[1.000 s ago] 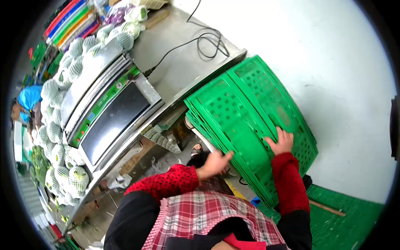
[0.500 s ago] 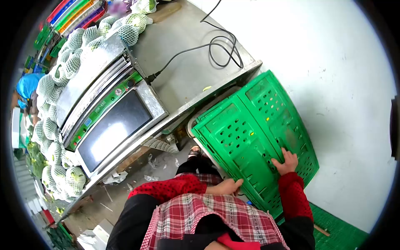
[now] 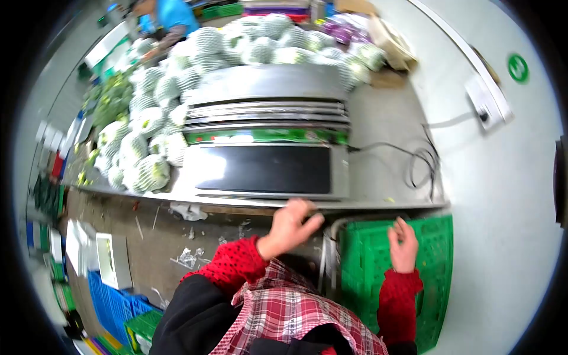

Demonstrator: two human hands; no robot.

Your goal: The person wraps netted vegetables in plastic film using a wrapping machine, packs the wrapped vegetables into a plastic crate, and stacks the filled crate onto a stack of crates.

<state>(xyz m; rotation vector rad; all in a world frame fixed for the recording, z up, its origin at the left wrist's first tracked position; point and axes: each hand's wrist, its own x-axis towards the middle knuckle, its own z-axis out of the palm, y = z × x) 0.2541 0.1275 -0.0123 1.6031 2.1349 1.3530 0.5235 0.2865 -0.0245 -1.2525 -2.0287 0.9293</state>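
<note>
My left hand (image 3: 291,228) is at the front edge of the steel table, thumb apart from the fingers, holding nothing. In front of it is a tabletop wrapping machine (image 3: 269,168) with a dark flat plate, a green control strip and metal rollers. My right hand (image 3: 403,245) hovers over a green plastic crate (image 3: 370,284) on my right, fingers loosely bent and apart, with nothing in it. Whether its fingertips touch the crate, I cannot tell. Round green heads in white foam nets (image 3: 207,44), which look like cabbages, are heaped behind and left of the machine.
A black cable (image 3: 420,157) runs from the machine to a wall socket (image 3: 484,112). Blue crates (image 3: 109,305) and white boxes (image 3: 113,260) stand on the littered floor at left. A person in blue (image 3: 176,15) is at the back left. Green broccoli-like vegetables (image 3: 112,97) lie beyond the netted heads.
My view has turned toward the machine, which now sits ahead of me. My left hand has left the green crate's edge and moved to the table edge. My right hand has shifted over the crate.
</note>
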